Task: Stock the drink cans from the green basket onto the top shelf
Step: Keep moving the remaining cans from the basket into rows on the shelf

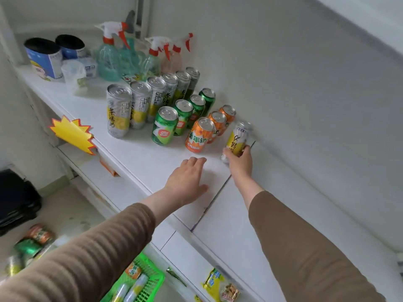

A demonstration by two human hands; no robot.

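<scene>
My right hand [239, 160] grips a tall silver-and-yellow can [238, 137] near its base, standing on the white top shelf [139, 158] just right of the orange cans [199, 135]. My left hand [188, 179] hovers flat and open over the shelf's front part, holding nothing. Rows of tall silver-and-yellow cans [118, 110] and green cans [165, 125] stand to the left of the orange ones. The green basket [150, 280] lies at the bottom, below the shelf, with an orange can and tall cans in it.
Spray bottles [109, 59] and blue tubs [44, 56] stand at the shelf's far left end. A yellow starburst tag [73, 132] hangs off the shelf edge. Loose cans [32, 243] lie on the floor. A snack packet [220, 286] sits on a lower shelf.
</scene>
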